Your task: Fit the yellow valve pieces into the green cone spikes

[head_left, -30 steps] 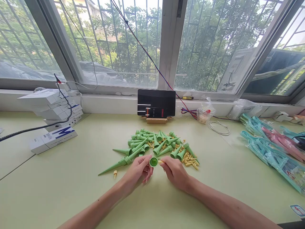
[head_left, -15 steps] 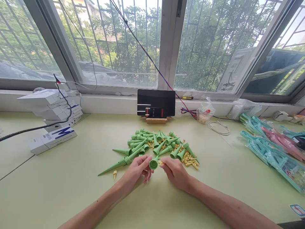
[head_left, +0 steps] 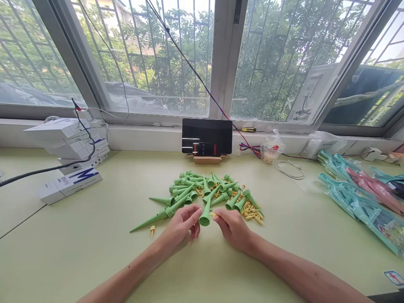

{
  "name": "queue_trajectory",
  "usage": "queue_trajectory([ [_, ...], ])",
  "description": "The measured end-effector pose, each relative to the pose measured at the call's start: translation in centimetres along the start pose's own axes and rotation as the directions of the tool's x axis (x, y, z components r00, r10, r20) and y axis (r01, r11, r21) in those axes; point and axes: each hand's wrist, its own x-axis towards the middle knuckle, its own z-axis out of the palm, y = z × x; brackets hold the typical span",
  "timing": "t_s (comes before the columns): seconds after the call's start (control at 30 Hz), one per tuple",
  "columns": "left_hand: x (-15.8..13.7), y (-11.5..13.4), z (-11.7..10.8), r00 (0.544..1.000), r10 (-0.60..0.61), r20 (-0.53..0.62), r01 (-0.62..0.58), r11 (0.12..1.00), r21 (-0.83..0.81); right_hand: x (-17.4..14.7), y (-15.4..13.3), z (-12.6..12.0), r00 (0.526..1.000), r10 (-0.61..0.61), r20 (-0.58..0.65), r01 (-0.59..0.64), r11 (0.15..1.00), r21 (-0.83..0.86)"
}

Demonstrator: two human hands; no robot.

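Observation:
My left hand (head_left: 187, 221) pinches a green hollow plastic spike (head_left: 205, 216) by its side, its wide open end turned toward me and its narrow end pointing away. Just right of it, my right hand (head_left: 232, 225) is closed on a small yellow plastic peg (head_left: 213, 215), whose tip shows between thumb and forefinger beside the spike. Beyond both hands lies a heap of similar green spikes (head_left: 179, 198), some joined end to end. Small yellow pegs (head_left: 251, 211) are piled at the heap's right. A single yellow peg (head_left: 152, 231) stands left of my left hand.
A dark tablet (head_left: 206, 130) with a phone propped before it stands by the window. White boxes (head_left: 71, 183) are stacked at left, a black cable across them. Bagged turquoise and pink plastic items (head_left: 362, 202) lie at right, a coiled white cable (head_left: 290, 169) nearer the middle.
The green spike has tilted in my left hand: its open end has dipped, and more of its outer side shows. My right hand with the yellow peg has barely moved.

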Motion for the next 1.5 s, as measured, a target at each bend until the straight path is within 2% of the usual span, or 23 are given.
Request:
queue_trajectory([
  [0.33, -0.01, -0.03, -0.05, 0.999, 0.035, -0.002, -0.035, 0.997, 0.073, -0.07, 0.14, 0.01, 0.999, 0.033, 0.007, -0.033, 0.999, 0.035],
  [0.7, -0.03, 0.40, -0.04, 0.995, 0.093, -0.029, -0.090, 0.991, 0.094, -0.07, 0.17, 0.15, 0.999, -0.006, -0.032, 0.007, 0.999, 0.033],
  [1.0, -0.07, 0.32, 0.09, 0.994, 0.097, -0.058, -0.092, 0.993, 0.078, -0.12, 0.08, 0.14, 0.999, -0.016, -0.042, 0.016, 1.000, 0.012],
  [1.23, 0.18, -0.17, 0.10, 0.979, 0.184, -0.092, -0.184, 0.983, 0.008, 0.00, -0.04, 0.05, 0.999, -0.023, -0.049, 0.023, 1.000, -0.014],
  [1.5, 0.21, -0.35, -0.23, 0.973, 0.224, -0.056, -0.224, 0.975, 0.002, -0.22, 0.04, 0.18, 0.999, -0.014, -0.034, 0.014, 1.000, 0.018],
])
